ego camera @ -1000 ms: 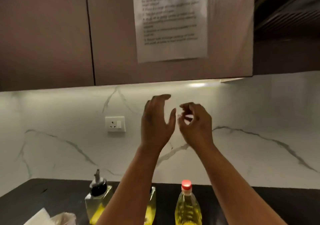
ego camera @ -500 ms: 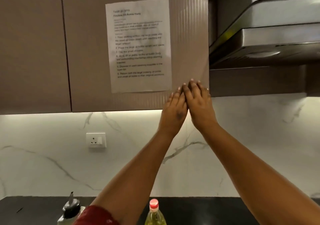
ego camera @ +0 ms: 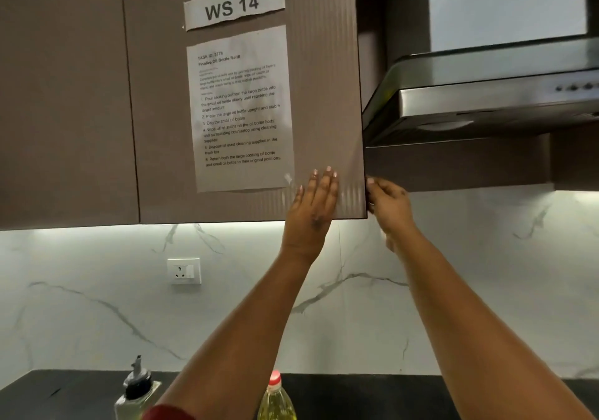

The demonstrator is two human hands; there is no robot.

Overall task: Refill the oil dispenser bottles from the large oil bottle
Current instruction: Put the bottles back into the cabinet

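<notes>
- Oil bottle [ego camera: 276,402], the large one with the red cap, stands on the dark desk [ego camera: 356,393] at the near edge of view, between the two raised forearms; only its cap, neck and shoulder show.
- To its left stands a glass oil dispenser [ego camera: 136,397] with a black pour spout, partly behind the left arm.
- Judging by the yellow oil up into its shoulder, the bottle looks close to full, so probably heavy and, being thin plastic, likely to give under a squeeze; an oily skin could make it slippery. A hold round the body, with the neck steadied, seems safest.
- Both hands are far above the bottles, at the wall cabinet's door [ego camera: 246,102].
- Left hand [ego camera: 312,205] lies flat on the door's lower right corner, fingers straight and together.
- Right hand [ego camera: 390,204] curls its fingers round the door's right edge, gripping it.
- Neither hand touches any bottle.
</notes>
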